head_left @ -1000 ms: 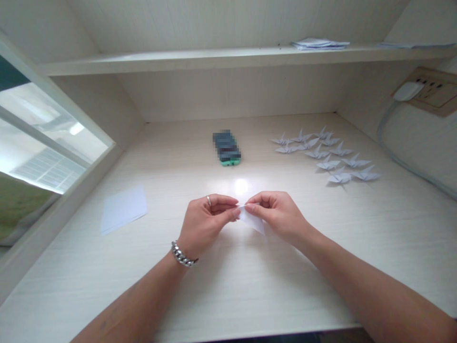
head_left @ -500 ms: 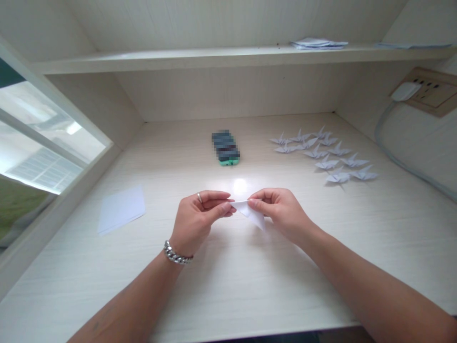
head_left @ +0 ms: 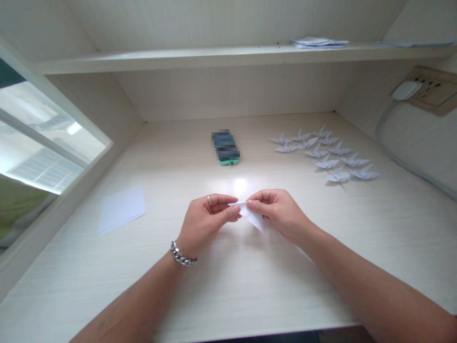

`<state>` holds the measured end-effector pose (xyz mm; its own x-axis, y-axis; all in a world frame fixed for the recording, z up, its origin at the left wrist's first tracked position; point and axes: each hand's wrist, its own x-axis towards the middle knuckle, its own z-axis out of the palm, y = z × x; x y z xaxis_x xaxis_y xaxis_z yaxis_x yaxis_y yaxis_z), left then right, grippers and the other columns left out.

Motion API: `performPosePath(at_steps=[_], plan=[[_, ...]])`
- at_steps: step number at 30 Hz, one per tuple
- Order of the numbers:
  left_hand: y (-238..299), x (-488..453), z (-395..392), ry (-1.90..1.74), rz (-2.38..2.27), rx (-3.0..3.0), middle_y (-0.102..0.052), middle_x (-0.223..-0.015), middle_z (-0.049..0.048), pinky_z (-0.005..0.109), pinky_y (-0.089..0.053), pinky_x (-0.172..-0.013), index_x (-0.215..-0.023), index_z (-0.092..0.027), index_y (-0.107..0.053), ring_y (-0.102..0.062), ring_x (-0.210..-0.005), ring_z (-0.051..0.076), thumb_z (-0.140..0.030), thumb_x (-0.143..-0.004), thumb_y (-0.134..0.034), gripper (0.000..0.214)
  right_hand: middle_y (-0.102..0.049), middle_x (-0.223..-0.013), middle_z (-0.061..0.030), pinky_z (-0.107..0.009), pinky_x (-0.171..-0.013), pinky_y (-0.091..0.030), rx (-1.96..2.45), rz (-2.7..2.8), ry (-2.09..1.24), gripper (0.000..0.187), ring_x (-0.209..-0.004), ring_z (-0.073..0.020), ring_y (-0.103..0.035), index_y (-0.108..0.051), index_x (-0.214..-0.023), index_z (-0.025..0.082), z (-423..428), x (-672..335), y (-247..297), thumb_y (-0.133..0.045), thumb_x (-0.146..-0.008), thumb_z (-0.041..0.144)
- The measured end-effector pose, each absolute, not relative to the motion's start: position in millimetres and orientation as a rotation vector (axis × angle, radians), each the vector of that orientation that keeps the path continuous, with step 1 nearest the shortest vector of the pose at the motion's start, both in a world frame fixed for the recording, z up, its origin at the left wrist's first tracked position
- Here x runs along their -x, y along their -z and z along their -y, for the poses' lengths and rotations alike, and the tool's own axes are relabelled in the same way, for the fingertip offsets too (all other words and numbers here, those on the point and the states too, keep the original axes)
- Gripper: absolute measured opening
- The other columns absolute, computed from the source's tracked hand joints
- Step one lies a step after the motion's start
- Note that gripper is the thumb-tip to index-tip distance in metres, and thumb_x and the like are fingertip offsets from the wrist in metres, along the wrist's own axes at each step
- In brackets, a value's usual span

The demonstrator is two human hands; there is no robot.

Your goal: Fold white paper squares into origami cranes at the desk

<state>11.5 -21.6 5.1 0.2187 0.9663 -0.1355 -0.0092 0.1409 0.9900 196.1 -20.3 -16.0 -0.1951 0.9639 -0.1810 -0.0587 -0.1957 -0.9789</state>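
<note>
Both my hands meet over the middle of the pale wooden desk [head_left: 250, 286] and pinch a small folded piece of white paper [head_left: 253, 217]. My left hand [head_left: 207, 220], with a ring and a chain bracelet, grips the paper's left tip between thumb and fingers. My right hand [head_left: 280, 212] pinches its upper edge, and the paper's pointed end hangs down below the fingers. The paper is held a little above the desk.
A stack of square white sheets [head_left: 122, 208] lies at the left. A phone [head_left: 225, 147] rests further back at the centre. Several folded paper cranes [head_left: 326, 155] are spread at the back right. A shelf [head_left: 214, 57] above carries papers [head_left: 317, 43]; a wall socket with cable [head_left: 424, 93] is at right.
My left hand drew a little to the left and then came back against the right. The paper's fold has shifted slightly between the fingers; nothing else moved.
</note>
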Motion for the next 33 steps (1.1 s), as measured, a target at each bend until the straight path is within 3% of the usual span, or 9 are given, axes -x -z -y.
performPosePath(at_steps=[7, 17, 24, 33], plan=[[-8, -14, 22, -0.948, -1.183, -1.262, -0.075, -0.071, 0.0069, 0.026, -0.059, -0.066, -0.081, -0.01, -0.073, -0.071, -0.066, 0.017, -0.023, -0.068, -0.08, 0.02, -0.068, -0.073, -0.0044, -0.026, -0.058, -0.04, 1.195, 1.254, -1.493, 0.019, -0.063, -0.0143, -0.057, -0.071, -0.076, 0.015, 20, -197, 17, -0.071, -0.074, 0.034], [-6, -14, 21, -0.963, -1.208, -1.264, -0.075, -0.073, 0.0079, 0.029, -0.06, -0.067, -0.082, -0.011, -0.073, -0.072, -0.068, 0.02, -0.025, -0.066, -0.081, 0.022, -0.067, -0.071, -0.0036, -0.025, -0.054, -0.036, 1.244, 1.289, -1.44, 0.022, -0.06, -0.0131, -0.054, -0.071, -0.075, 0.015, 22, -195, 12, -0.07, -0.075, 0.038], [-5, -15, 24, -0.977, -1.073, -1.308, -0.076, -0.081, 0.0074, 0.03, -0.06, -0.073, -0.096, -0.013, -0.071, -0.072, -0.076, 0.02, -0.023, -0.066, -0.081, 0.034, -0.057, -0.054, 0.0013, -0.023, -0.048, -0.03, 1.08, 0.913, -1.823, 0.024, -0.049, -0.0082, -0.044, -0.067, -0.066, 0.013, 21, -193, 5, -0.078, -0.068, 0.035], [-7, -17, 25, -1.003, -1.096, -1.312, -0.075, -0.076, 0.0066, 0.03, -0.06, -0.071, -0.092, -0.013, -0.071, -0.072, -0.07, 0.019, -0.023, -0.069, -0.078, 0.026, -0.061, -0.059, -0.0006, -0.023, -0.049, -0.033, 0.997, 0.903, -1.935, 0.025, -0.051, -0.0089, -0.048, -0.07, -0.071, 0.013, 19, -192, 9, -0.077, -0.069, 0.037]])
